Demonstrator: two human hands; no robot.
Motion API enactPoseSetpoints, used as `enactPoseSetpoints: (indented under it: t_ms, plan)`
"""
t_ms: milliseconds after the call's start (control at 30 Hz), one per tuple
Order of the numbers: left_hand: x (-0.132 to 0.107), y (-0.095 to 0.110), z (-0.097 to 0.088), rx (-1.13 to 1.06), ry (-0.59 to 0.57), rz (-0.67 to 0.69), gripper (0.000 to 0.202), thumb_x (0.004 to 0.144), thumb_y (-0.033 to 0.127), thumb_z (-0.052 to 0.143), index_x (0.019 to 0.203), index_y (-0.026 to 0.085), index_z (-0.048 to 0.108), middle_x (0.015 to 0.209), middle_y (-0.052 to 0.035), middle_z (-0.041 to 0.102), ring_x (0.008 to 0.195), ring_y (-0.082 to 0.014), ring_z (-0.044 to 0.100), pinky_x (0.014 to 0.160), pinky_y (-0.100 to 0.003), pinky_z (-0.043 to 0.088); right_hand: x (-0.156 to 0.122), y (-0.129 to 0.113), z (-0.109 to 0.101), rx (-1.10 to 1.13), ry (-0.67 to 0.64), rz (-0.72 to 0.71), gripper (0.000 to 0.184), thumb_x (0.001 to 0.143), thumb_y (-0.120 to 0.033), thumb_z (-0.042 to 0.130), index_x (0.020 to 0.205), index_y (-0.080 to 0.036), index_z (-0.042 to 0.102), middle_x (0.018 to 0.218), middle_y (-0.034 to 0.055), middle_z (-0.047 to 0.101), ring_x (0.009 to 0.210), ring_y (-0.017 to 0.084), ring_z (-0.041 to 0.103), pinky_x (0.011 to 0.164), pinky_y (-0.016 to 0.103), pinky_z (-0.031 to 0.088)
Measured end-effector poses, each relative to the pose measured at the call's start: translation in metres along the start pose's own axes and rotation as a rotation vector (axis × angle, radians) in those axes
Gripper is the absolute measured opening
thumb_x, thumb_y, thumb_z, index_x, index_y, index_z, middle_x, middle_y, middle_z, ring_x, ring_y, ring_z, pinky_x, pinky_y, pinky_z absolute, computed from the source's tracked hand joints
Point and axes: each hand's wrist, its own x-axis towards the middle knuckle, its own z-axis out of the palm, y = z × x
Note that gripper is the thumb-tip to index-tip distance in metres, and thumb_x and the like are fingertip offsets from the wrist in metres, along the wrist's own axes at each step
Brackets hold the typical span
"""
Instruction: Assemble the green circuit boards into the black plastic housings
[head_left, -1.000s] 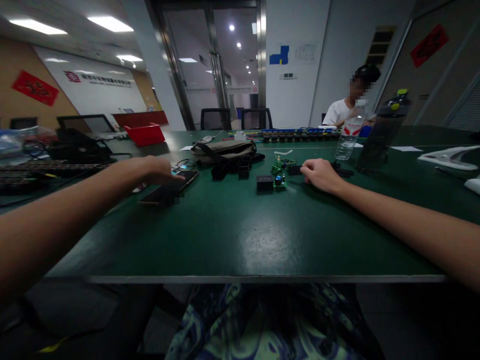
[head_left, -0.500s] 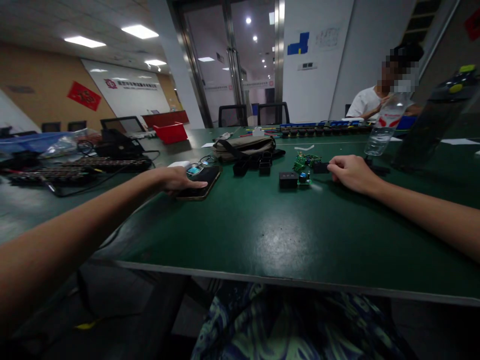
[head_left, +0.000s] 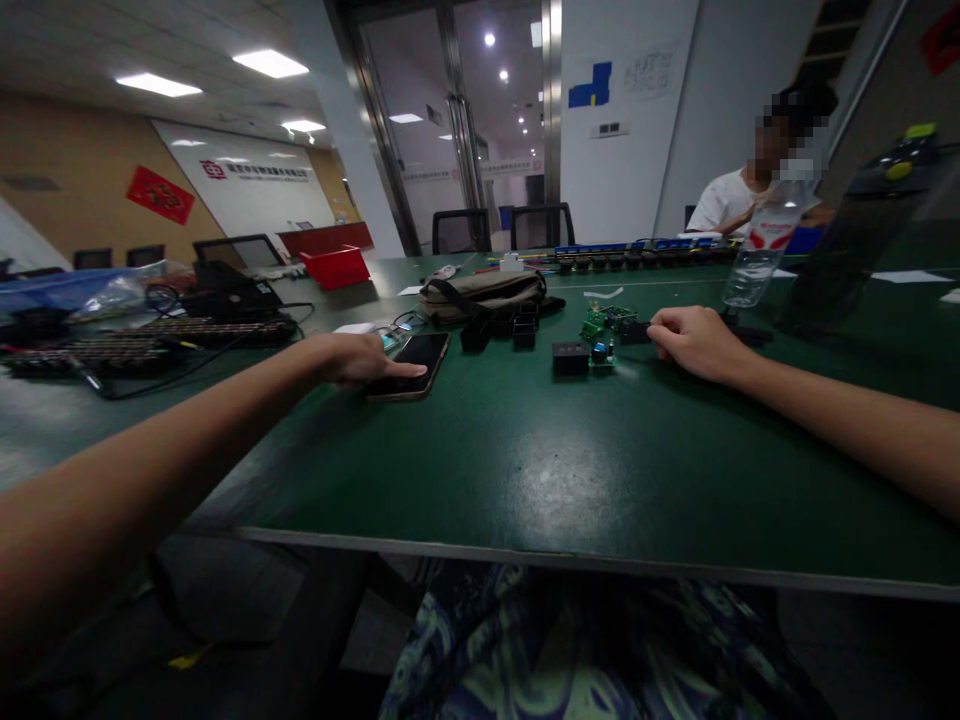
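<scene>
My left hand [head_left: 367, 358] is at the left side of a smartphone [head_left: 420, 358], its thumb laid across the dark screen and its other fingers mostly hidden. The phone is flat or nearly flat on the green table. Over on the right, my right hand [head_left: 690, 342] is closed, with a small black plastic piece [head_left: 636, 333] at its fingertips. Left of that piece are green circuit boards [head_left: 606, 318]. Closer to me, a black box [head_left: 571, 359] sits against a small circuit board [head_left: 602, 354] with a blue component.
Behind the phone lie a grey bag [head_left: 487, 293] and black open cases [head_left: 517, 328]. A clear bottle [head_left: 754, 265] and a dark bottle [head_left: 847, 250] stand at right. A red bin [head_left: 335, 267] and cabled racks [head_left: 187, 332] are left. A person [head_left: 731, 200] sits opposite.
My left hand and the smartphone have shifted slightly to the right over the table. My right hand stays in place with the black piece. The whole view has turned a little.
</scene>
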Motion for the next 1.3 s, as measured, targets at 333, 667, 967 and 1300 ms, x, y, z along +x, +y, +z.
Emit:
enactPoseSetpoints:
  t_ms: [333,667,967,1300]
  plan:
    - [-0.010,0.044,0.003,0.082,-0.241,-0.181,0.062,0.074,0.074,0.064,0.072,0.012,0.061,0.059,-0.0092,0.061,0.053,-0.0216,0.059,0.049,-0.030,0.046,-0.001,0.000,-0.002,-0.002,-0.012,-0.007,0.025,0.079,-0.024,0.049,0.055,-0.021,0.054,0.052,-0.0003,0.059,0.053,0.015,0.053,0.063,0.030,0.036]
    - [-0.005,0.028,0.018,-0.498,-0.092,-0.171,0.035,0.066,0.041,0.083,0.079,0.014,0.066,0.069,-0.0070,0.067,0.059,-0.0211,0.065,0.050,-0.027,0.049,-0.002,-0.002,-0.003,0.015,-0.002,0.004,0.023,0.079,-0.021,0.050,0.056,-0.020,0.055,0.052,-0.0008,0.059,0.052,0.015,0.052,0.063,0.030,0.036]
    - [-0.039,0.011,0.020,-1.467,0.094,-0.013,0.029,0.096,0.018,0.049,0.123,0.016,0.059,0.087,-0.0079,0.074,0.062,-0.0162,0.070,0.031,-0.015,0.047,-0.001,-0.005,-0.003,-0.011,-0.014,-0.002,0.025,0.079,-0.022,0.050,0.054,-0.021,0.054,0.051,-0.0007,0.058,0.052,0.015,0.053,0.062,0.029,0.036]
    - [-0.049,-0.001,0.021,-1.584,0.070,0.069,0.056,0.076,-0.010,0.049,0.124,0.016,0.059,0.100,-0.0080,0.075,0.076,-0.0165,0.074,0.045,-0.012,0.057,-0.002,-0.001,-0.002,-0.029,-0.019,-0.043,0.027,0.081,-0.030,0.048,0.056,-0.022,0.054,0.051,-0.0005,0.059,0.051,0.015,0.052,0.059,0.029,0.036]
